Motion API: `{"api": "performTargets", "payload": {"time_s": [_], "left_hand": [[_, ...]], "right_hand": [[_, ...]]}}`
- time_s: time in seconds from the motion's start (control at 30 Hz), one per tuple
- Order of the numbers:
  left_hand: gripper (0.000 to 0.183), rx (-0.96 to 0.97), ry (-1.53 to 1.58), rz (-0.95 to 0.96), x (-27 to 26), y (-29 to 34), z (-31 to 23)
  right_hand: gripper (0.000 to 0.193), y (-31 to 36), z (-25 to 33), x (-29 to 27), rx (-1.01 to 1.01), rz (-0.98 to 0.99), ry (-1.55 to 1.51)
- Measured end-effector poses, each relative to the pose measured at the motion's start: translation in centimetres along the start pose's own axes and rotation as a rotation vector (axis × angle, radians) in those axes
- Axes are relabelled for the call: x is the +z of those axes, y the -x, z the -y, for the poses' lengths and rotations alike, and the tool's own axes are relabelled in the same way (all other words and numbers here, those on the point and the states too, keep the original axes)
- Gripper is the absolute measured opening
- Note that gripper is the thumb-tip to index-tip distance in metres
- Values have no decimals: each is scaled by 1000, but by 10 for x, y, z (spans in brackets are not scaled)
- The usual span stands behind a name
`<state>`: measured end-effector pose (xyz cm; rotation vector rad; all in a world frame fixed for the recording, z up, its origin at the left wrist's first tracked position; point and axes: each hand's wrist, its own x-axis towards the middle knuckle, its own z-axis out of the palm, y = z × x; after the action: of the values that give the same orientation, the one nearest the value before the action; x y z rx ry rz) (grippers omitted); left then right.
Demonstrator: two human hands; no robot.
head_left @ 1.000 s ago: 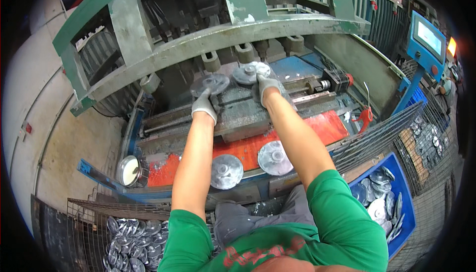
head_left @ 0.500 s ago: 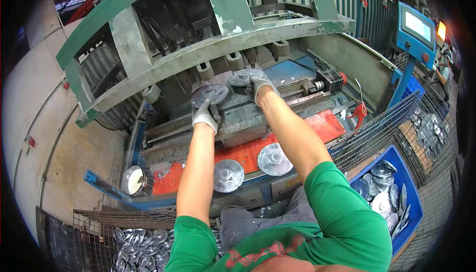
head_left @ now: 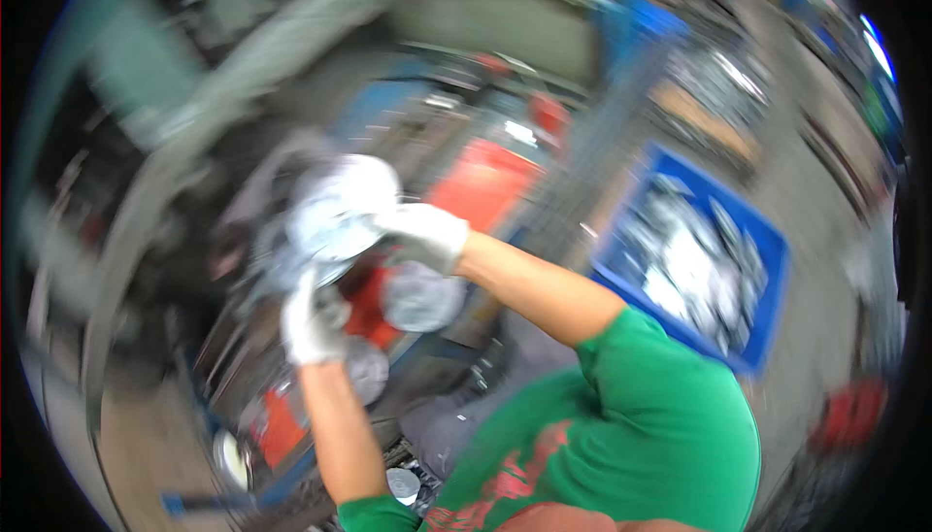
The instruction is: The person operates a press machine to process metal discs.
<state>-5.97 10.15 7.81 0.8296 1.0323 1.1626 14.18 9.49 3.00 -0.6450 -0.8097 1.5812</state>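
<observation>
Both my hands wear pale work gloves, and motion smears the picture. My right hand (head_left: 427, 236) grips the edge of a shiny round metal disc (head_left: 345, 204). Lower and to the left, my left hand (head_left: 313, 323) has its fingers closed on the edge of a metal disc. The discs overlap in the blur, so their edges are hard to separate. Beneath my right wrist, another flanged metal disc (head_left: 424, 297) lies along the front of the machine. One more round disc (head_left: 366, 371) lies beside my left wrist.
The machine's pale beam (head_left: 209, 81) crosses the upper left. A red sheet (head_left: 485, 182) covers part of the machine's front ledge. At right stands a blue bin (head_left: 770, 311) heaped with metal discs. A pale round container (head_left: 231, 461) sits at lower left.
My view has swung to the right, bringing the blue bin farther into sight. The discs in my hands have come away from the machine's fixtures and closer together.
</observation>
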Motion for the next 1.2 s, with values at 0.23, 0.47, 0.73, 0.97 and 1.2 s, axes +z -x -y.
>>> {"api": "performTargets", "payload": {"time_s": [0.23, 0.47, 0.73, 0.97, 1.2], "left_hand": [[35, -209, -394, 699, 93, 87, 100], [68, -404, -502, 987, 52, 88, 143], [59, -548, 62, 60, -104, 110, 148], [39, -328, 419, -276, -158, 75, 152], [22, -174, 387, -316, -135, 97, 115]], "right_hand": [[45, 187, 19, -76, -177, -278, -308], [32, 321, 20, -207, -488, -1026, 88], [54, 217, -71, -96, 257, -697, 312], [28, 73, -113, -31, 419, -497, 99], [31, 101, -70, 10, 157, -361, 73]]}}
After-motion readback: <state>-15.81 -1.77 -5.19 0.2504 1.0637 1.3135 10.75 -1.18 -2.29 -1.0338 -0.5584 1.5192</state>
